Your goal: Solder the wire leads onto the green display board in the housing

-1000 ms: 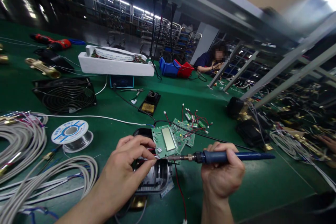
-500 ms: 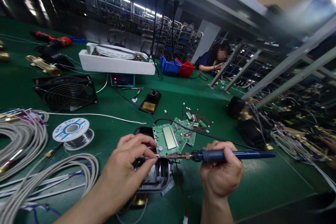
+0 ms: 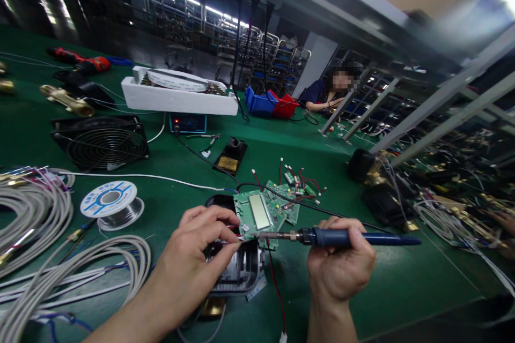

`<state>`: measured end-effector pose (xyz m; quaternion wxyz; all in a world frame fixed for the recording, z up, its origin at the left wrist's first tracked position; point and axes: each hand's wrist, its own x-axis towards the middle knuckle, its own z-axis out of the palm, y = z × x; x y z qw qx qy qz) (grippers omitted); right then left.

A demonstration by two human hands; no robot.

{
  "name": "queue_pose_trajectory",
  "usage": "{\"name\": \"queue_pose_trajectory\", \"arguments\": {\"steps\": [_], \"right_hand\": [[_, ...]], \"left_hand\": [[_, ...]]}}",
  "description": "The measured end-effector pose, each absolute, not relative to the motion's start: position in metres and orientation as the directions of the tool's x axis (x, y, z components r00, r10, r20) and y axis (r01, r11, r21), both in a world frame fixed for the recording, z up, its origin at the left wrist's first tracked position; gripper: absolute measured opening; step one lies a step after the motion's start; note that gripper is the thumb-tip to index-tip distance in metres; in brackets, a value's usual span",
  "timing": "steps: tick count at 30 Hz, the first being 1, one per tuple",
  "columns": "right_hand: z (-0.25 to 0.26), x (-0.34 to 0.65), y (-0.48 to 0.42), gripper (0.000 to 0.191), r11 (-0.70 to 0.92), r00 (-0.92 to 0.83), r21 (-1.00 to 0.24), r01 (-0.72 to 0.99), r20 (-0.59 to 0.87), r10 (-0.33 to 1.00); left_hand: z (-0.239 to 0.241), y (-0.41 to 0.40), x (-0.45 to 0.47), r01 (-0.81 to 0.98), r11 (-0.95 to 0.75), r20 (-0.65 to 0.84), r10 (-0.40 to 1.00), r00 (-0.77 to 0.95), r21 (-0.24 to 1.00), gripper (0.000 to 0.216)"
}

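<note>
Green felt surface (image 3: 169,171): I note the left hand (image 3: 193,257) pinching thin wires at the circuit board (image 3: 257,215) edge to steady them, board propped on a black housing (image 3: 237,270), while the right hand (image 3: 340,270) grips the soldering iron (image 3: 341,237) level, tip at that joint.

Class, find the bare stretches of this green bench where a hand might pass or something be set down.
Bare mat lies right of the right hand, below the soldering iron. Another patch lies between the fan and circuit board. Crowded: cable coils at left, parts at right.
</note>
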<state>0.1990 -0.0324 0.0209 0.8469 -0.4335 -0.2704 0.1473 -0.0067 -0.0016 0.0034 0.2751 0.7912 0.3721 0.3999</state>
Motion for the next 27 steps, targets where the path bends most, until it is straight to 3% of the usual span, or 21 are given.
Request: {"name": "queue_pose_trajectory", "arguments": {"steps": [4,8,12,15,18,22,27], "right_hand": [[0.021,0.199,-0.029,0.021,0.570,0.845,-0.821,-0.001,0.304,0.440],[0.025,0.201,-0.022,0.025,0.493,0.735,-0.868,-0.053,0.301,0.608],[0.035,0.204,-0.002,0.029,0.383,0.507,-0.911,0.151,0.404,0.761],[0.037,0.203,0.026,0.025,0.380,0.298,-0.838,0.391,0.506,0.809],[0.032,0.198,0.062,0.024,0.413,0.149,-0.744,0.525,0.558,0.816],[0.020,0.190,0.106,0.020,0.411,0.058,-0.673,0.615,0.558,0.828],[0.019,0.180,0.139,0.017,0.315,-0.001,-0.549,0.774,0.496,0.868]], "left_hand": [[0.005,-0.001,-0.006,0.367,-0.563,0.415,0.813,0.408,0.741,0.018],[0.003,0.000,-0.005,0.358,-0.554,0.417,0.819,0.394,0.752,0.019],[-0.005,0.001,-0.002,0.367,-0.552,0.414,0.821,0.392,0.749,0.018],[-0.013,0.005,-0.002,0.372,-0.578,0.431,0.804,0.409,0.726,0.018],[-0.016,0.009,-0.003,0.373,-0.608,0.434,0.778,0.454,0.701,0.016],[-0.015,0.009,-0.002,0.387,-0.630,0.453,0.765,0.458,0.673,0.016],[-0.032,0.009,0.005,0.385,-0.690,0.605,0.723,0.334,0.613,0.017]]}}
